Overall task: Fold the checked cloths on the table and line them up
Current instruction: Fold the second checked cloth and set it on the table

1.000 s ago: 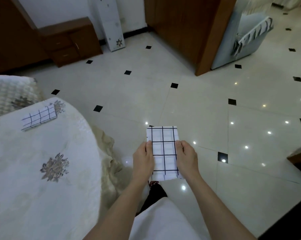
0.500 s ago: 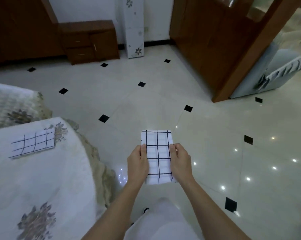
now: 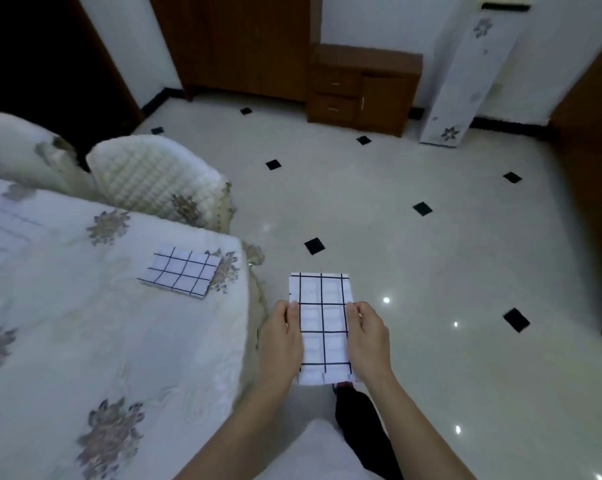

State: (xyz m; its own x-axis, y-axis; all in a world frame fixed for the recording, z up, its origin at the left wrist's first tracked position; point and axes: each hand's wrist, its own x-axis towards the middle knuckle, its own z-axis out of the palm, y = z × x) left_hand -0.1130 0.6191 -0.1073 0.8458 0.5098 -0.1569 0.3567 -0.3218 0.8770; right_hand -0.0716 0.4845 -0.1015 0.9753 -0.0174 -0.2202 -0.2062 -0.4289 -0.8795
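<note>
Tiled floor [image 3: 431, 271] open beyond table [image 3: 195, 341] edge; folded checked cloth [image 3: 322, 327], sides pinched in left hand [image 3: 280, 344], right hand [image 3: 370, 341].

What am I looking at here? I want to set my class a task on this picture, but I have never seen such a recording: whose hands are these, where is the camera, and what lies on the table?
There is no machine. A person wears one camera on the head. It looks forward and down, so the arms come in from the bottom of the picture. The left hand and right hand each grip one long edge of a folded checked cloth, held above the tiled floor. To the left stands a table under a flowered cover. On it, near the edge, lies a second cloth, also folded. Behind the table is a padded chair.
</note>
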